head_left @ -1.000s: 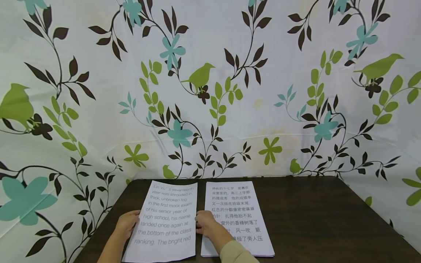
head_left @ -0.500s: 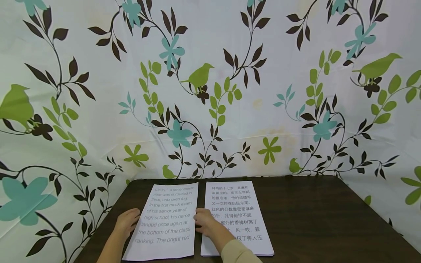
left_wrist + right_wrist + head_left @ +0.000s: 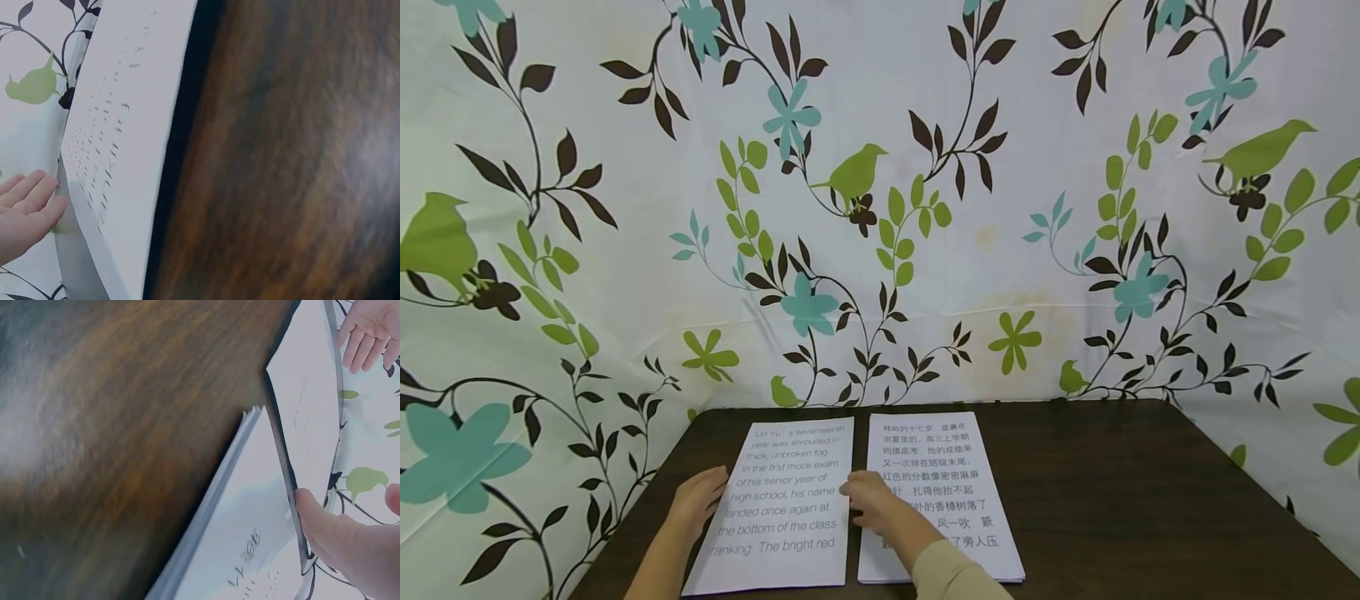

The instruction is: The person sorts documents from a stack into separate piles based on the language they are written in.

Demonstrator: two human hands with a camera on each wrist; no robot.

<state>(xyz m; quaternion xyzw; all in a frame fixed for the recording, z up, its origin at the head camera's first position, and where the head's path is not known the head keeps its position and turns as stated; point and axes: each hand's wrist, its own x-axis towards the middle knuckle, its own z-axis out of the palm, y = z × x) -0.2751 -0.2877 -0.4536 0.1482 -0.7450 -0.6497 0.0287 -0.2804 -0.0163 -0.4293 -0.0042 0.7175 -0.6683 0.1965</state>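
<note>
left hand [image 3: 698, 497]: at the left edge of the English sheet [image 3: 782, 508], fingers straight and relaxed, tips lying on the paper's left margin. Nothing curled round the sheet. In the right wrist view the same hand [image 3: 370, 330] shows at the far edge with fingers spread.

right hand [image 3: 868, 500]: at the right edge of the English sheet, over the gap between the two papers. Thumb [image 3: 322, 528] pressed against the sheet's edge in the right wrist view; whether the other fingers curl under and pinch it, cannot tell (they are hidden behind the paper).

English sheet: single white page with grey English print, on the left part of the dark table [image 3: 1112, 500], near the front edge. Its right side is lifted off the table in the right wrist view [image 3: 309, 419], the left side lower. In the left wrist view the page [image 3: 119, 144] fills the left half, with the right hand's fingertips [image 3: 28, 209] at its far edge.

Chinese stack [image 3: 936, 492]: a pile of white pages with Chinese print on top, just beside the English sheet on its right, flat on the table. The right forearm and beige sleeve [image 3: 951, 575] cross its lower left part. Stack's layered edge [image 3: 215, 500] visible in the right wrist view.

table: dark brown wood grain.

backdrop [image 3: 880, 208]: white cloth with green birds, teal flowers and dark leaves, behind and to both sides of the table.
</note>
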